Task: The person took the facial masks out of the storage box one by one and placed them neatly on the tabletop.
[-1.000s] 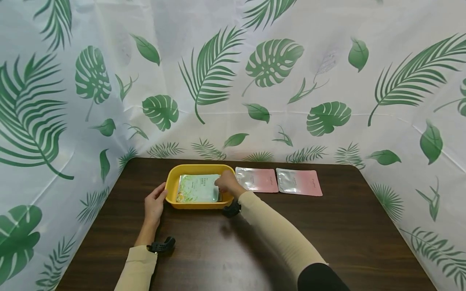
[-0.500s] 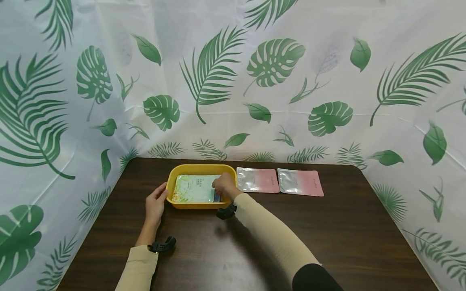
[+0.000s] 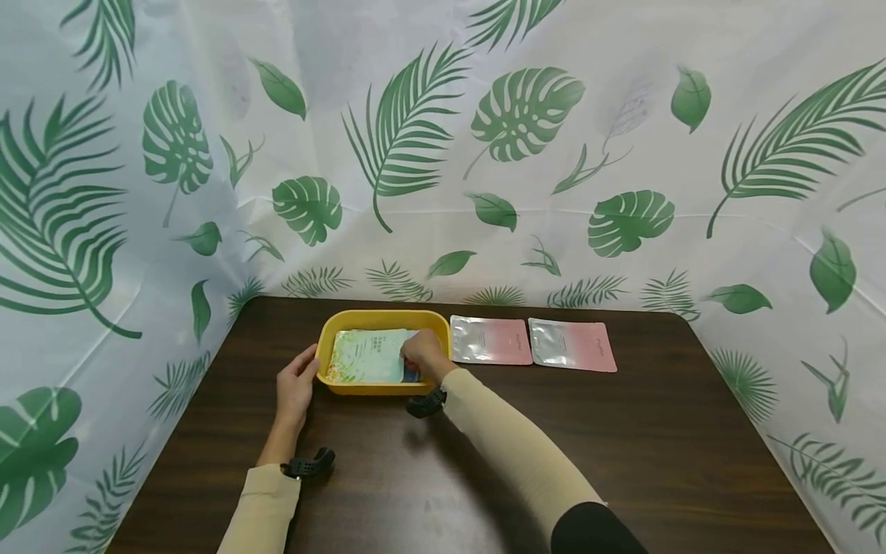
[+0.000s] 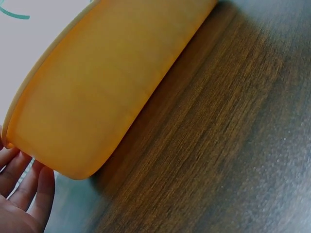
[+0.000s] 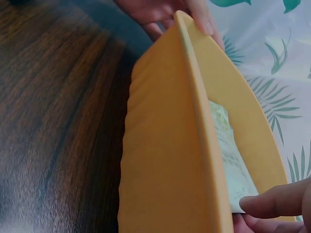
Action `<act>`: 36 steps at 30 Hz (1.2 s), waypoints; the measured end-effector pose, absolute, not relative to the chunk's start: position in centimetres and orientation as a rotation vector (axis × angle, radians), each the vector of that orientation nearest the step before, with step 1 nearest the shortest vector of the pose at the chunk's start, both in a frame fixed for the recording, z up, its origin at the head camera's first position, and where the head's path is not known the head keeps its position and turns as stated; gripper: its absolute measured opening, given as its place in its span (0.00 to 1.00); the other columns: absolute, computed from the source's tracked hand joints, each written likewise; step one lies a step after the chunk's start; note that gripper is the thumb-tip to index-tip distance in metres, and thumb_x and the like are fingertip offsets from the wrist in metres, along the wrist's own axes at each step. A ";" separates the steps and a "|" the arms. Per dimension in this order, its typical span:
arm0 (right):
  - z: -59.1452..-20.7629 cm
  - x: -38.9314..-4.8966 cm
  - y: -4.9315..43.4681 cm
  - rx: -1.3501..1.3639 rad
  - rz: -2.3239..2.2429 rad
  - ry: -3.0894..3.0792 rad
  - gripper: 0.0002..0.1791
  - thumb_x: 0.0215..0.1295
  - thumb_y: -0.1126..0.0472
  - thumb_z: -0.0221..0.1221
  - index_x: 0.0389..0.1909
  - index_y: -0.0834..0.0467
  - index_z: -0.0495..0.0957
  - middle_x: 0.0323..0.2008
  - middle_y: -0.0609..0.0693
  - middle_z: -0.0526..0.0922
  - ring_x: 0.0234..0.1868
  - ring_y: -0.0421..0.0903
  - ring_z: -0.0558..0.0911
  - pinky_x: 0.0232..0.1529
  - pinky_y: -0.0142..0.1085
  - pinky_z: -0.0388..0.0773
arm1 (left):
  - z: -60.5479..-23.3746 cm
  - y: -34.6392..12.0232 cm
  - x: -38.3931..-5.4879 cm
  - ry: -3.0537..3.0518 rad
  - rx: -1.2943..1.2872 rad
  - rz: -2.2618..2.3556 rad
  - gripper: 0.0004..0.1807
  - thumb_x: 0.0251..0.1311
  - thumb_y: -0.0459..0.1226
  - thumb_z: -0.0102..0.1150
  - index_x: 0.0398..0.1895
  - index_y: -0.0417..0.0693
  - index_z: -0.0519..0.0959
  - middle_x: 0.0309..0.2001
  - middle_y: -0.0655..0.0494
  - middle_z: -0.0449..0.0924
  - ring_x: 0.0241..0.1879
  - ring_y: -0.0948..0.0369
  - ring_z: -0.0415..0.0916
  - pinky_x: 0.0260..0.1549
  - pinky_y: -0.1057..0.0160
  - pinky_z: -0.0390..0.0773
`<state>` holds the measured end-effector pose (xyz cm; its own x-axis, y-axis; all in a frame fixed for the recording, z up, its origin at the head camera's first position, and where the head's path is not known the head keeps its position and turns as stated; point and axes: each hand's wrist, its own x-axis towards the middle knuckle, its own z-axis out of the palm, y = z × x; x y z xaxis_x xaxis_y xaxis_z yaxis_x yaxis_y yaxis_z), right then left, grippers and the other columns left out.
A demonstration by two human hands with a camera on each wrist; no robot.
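A yellow plastic tray [image 3: 377, 390] stands on the table, with a light-green printed sachet [image 3: 367, 355] lying inside it. Part of something dark blue [image 3: 411, 374] shows beside the sachet's right edge. My left hand [image 3: 294, 391] holds the tray's left end; in the right wrist view its thumb [image 5: 201, 17] lies over the rim, and in the left wrist view its fingers [image 4: 44, 187] touch the outer wall. My right hand [image 3: 425, 354] reaches into the tray's right side. It pinches the sachet's edge, thumb [image 5: 272, 201] on top and fingers partly hidden beneath.
Two pink-and-silver sachets [image 3: 491, 340] [image 3: 573, 345] lie side by side right of the tray. Dark wood-grain table [image 3: 623, 454] extends in front and to the right. A white leaf-print cloth [image 3: 429, 154] hangs behind the table.
My right hand has moved slightly left inside the tray, and the green sachet has shifted left with it, baring a dark-blue patch. The left hand stays on the tray's end.
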<state>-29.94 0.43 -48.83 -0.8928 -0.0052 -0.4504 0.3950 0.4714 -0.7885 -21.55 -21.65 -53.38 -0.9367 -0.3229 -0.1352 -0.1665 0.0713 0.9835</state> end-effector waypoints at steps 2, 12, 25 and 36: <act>-48.8 -29.8 0.5 0.280 -1.409 2.337 0.07 0.56 0.74 0.59 0.36 0.72 0.81 0.24 0.56 0.79 0.17 0.46 0.75 0.15 0.32 0.77 | -53.4 -21.6 -21.6 -2.210 0.512 -2.004 0.24 0.74 0.38 0.45 0.71 0.44 0.65 0.72 0.46 0.63 0.70 0.54 0.60 0.69 0.54 0.65; -48.7 -29.1 0.2 0.200 -1.542 2.301 0.12 0.57 0.74 0.59 0.43 0.70 0.81 0.41 0.61 0.84 0.32 0.52 0.86 0.27 0.39 0.85 | -53.1 -21.4 -21.6 -2.217 0.511 -1.993 0.24 0.74 0.38 0.45 0.71 0.43 0.64 0.72 0.45 0.62 0.71 0.53 0.59 0.70 0.53 0.64; -48.2 -28.7 0.3 0.263 -1.642 2.277 0.14 0.57 0.73 0.62 0.45 0.70 0.82 0.40 0.62 0.85 0.20 0.44 0.81 0.18 0.30 0.80 | -53.2 -21.4 -21.5 -2.215 0.527 -1.996 0.24 0.74 0.39 0.45 0.71 0.43 0.64 0.72 0.46 0.62 0.71 0.53 0.59 0.70 0.53 0.63; -47.1 -28.7 0.7 0.209 -1.753 2.218 0.13 0.60 0.73 0.60 0.46 0.70 0.81 0.42 0.63 0.83 0.21 0.42 0.80 0.20 0.30 0.81 | -53.0 -21.3 -21.5 -2.203 0.525 -1.990 0.24 0.74 0.36 0.45 0.71 0.42 0.65 0.72 0.45 0.63 0.71 0.54 0.60 0.69 0.54 0.64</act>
